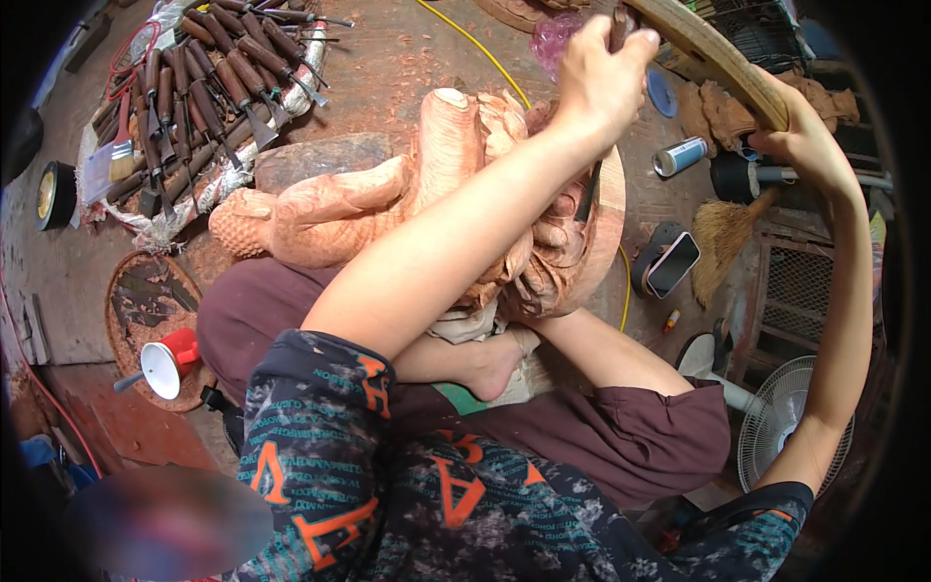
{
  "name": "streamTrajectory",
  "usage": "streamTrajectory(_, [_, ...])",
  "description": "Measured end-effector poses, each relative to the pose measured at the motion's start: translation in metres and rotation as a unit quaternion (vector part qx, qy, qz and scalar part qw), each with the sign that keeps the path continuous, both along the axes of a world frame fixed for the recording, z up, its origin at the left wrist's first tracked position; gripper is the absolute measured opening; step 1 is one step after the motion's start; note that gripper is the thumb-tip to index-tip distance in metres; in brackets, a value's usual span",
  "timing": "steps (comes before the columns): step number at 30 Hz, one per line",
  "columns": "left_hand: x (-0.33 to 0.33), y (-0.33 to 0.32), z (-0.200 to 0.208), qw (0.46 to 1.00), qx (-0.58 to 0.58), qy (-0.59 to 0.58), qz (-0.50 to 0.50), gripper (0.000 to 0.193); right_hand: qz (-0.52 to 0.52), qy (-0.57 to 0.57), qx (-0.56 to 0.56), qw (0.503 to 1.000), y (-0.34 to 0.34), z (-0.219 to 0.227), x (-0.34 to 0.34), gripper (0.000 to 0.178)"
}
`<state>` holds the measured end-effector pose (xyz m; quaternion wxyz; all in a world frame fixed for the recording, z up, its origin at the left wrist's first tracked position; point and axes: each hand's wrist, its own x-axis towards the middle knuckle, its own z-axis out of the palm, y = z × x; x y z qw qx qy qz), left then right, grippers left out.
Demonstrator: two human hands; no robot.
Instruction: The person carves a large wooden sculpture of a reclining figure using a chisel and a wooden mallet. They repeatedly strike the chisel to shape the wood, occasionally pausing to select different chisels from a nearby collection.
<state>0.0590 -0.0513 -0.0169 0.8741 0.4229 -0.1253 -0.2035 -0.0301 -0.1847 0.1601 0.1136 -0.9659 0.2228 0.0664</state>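
Across my lap rests a carved reddish wooden sculpture [335, 213], with a knobbly rounded end at the left and curled forms at the right. Beyond its far right side, my left hand [603, 78] is closed around a dark brown tool handle [621, 27], like those of the chisels nearby; its working end is hidden. My right hand [805, 141], farther right, grips one end of a long wooden club [722, 58]. The club slants up to the left, its far part close to the left hand. Whether it touches the handle I cannot tell.
At the far left, several chisels [238, 82] and a paintbrush [121, 160] lie on a cloth. A red mug [167, 367] stands by a shallow basket [121, 291]. To the right are a can [680, 156], phone [671, 265], broom [722, 242] and fan [795, 417].
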Motion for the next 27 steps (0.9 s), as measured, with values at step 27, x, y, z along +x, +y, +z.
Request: streamTrajectory(27, [0.002,-0.007,0.007,0.993,-0.074,-0.032,-0.082,0.016,-0.067,-0.041,0.040,0.996,-0.020,0.013,-0.019,0.052])
